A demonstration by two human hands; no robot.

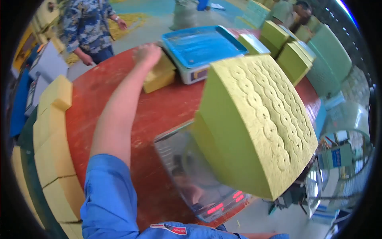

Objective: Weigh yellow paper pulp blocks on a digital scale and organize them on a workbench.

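My left arm, in a blue sleeve, stretches across the red table. My left hand [147, 55], a little blurred, is closed over the far end of a yellow block [160, 78] lying beside a scale with a blue tray [203, 46]. My right hand is out of sight; only a sliver of skin shows at the lower edge. Close to me, a large yellow block [229, 131] with rows of wavy, punched-looking cuts on its top face rises over a metal-topped scale [179, 159]. The scale's red digits are lit. Whether the block rests fully on it is hidden.
Yellow blocks [51, 131] line the red table's [99, 95] left edge. More blocks [292, 61] stand at the far right, by greenish plastic chairs [332, 59]. A person in camouflage clothing [89, 28] stands across the table; another person [284, 14] bends at the far right.
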